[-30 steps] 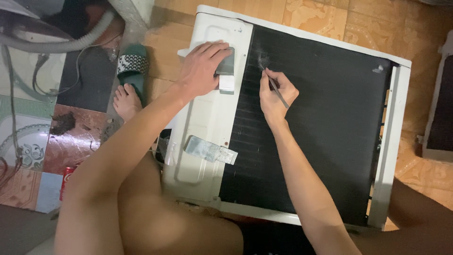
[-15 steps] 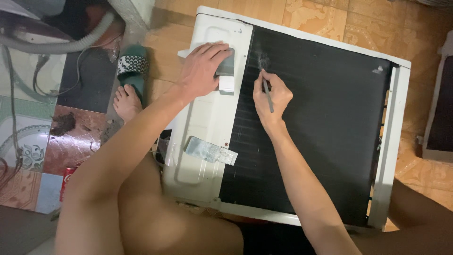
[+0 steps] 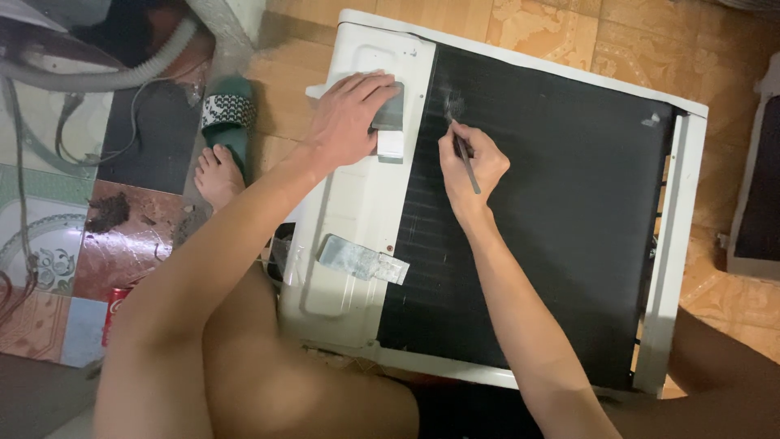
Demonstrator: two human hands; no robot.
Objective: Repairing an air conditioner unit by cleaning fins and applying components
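A white air-conditioner unit point(image 3: 349, 203) lies flat on the floor with its black finned coil point(image 3: 569, 211) facing up. My left hand point(image 3: 345, 118) rests flat on the white side panel, fingers over a grey bracket point(image 3: 390, 114). My right hand point(image 3: 475, 162) pinches a thin metal tool point(image 3: 465, 154) like a pen. The tool's tip touches the fins near the coil's upper left, where a pale scuffed patch point(image 3: 453, 104) shows.
A second grey metal bracket point(image 3: 361, 258) sits lower on the white panel. My foot point(image 3: 218, 175) and a green sandal point(image 3: 229, 114) lie left of the unit, beside a grey corrugated hose point(image 3: 106, 73). A red can point(image 3: 116, 313) stands on patterned tiles. Another panel point(image 3: 760, 187) lies at the right edge.
My right hand has shifted slightly up along the fins with the tool. The left hand has stayed on the bracket.
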